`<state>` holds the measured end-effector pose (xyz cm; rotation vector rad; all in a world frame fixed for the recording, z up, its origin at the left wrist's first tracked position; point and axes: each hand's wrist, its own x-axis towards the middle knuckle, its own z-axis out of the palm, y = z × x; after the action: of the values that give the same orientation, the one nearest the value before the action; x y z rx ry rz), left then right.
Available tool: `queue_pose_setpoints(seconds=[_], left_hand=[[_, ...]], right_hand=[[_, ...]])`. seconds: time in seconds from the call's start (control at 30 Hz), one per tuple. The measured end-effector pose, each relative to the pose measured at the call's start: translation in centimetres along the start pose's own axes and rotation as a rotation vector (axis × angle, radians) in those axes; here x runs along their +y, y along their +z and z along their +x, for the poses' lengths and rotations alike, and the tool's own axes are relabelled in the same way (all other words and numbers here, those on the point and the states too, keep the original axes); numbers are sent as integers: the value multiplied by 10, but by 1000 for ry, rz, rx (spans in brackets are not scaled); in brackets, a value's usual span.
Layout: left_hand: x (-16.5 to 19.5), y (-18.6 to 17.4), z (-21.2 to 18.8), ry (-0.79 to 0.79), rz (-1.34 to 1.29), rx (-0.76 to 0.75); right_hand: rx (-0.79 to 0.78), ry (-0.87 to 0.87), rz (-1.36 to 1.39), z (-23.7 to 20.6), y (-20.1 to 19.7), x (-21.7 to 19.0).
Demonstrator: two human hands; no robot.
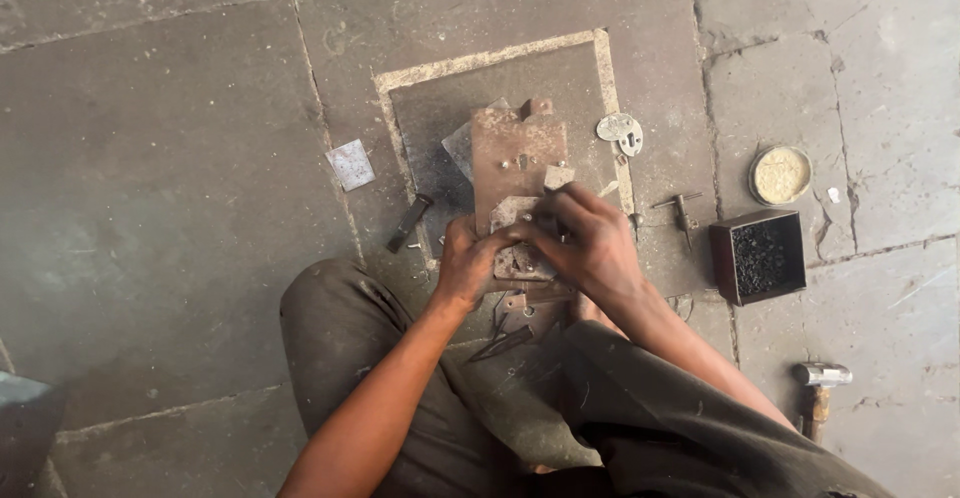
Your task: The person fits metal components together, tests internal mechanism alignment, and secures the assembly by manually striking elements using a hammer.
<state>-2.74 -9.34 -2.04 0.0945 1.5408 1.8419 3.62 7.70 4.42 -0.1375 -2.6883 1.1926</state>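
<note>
View from above, seated on the stone floor (170, 158). My left hand (466, 261) and right hand (590, 238) both closed on a small metal plate (515, 220), holding it against the near end of a rusty metal block (518, 153) between my knees. To my right lay a keyhole plate (621, 131), a round tin (780, 175), a dark box (758, 255) and a hammer (820, 383); a punch (409, 222) lay left.

Dim, flat daylight, hazy low contrast. Soft shadows only. Faint pale glare on grey stone-slab floor (880, 88) at right. Slight softness overall; mild wide-angle stretch toward edges.
</note>
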Motion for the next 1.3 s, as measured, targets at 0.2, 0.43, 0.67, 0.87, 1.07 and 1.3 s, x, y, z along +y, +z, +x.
queue_pose_setpoints(seconds=[0.2,0.43,0.67,0.87,1.07,1.3], left_hand=[[8,-3,1,-35,-12,48],[15,1,1,-81,-79,42],[7,-3,1,-48,42,43],[1,-1,1,-99,95,42],[6,7,-2,19,100,-37],[7,13,-2,-22,244,-27]], right_hand=[[-19,292,154,-12,-2,-12],[-176,593,5,-17,-6,-21],[12,183,182,-21,-1,-12],[19,146,174,-18,-4,-9],[8,9,-13,-9,-8,-6],[76,93,-128,-5,2,-9]])
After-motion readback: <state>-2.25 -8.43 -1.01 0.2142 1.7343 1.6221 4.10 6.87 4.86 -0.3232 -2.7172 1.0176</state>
